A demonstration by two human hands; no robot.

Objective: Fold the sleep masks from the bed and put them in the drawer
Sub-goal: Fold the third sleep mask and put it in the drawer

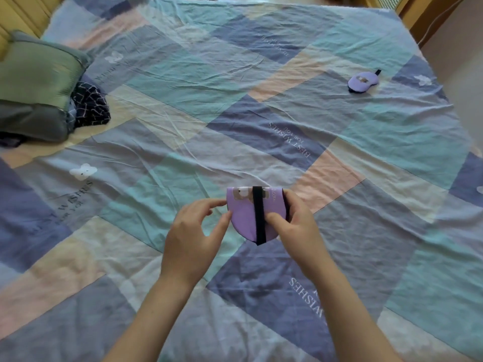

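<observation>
A purple mask is held just above the bed, near its closest edge and about midway across. It is folded in half, the fold running along the top, the rounded end hanging down. A black strap runs straight down its front, from the fold to past the bottom curve.

The right hand grips the right side of the mask: the thumb presses on the purple front just beside the strap, while the other fingers curl around the right edge and behind, pinching the fabric between them. The left hand is at the mask's left edge; thumb and forefinger are slightly parted, their tips at the edge, with the other fingers loosely curled. Whether those tips actually nip the fabric or only touch it is hard to say from here.

A second mask, also purple with a small picture on it, lies flat on the bed far beyond the held mask and to its right, a dark strap end poking out beside it. Far to the left of the held mask, a green pillow sits on a grey one, with dark patterned cloth bunched against them.
</observation>
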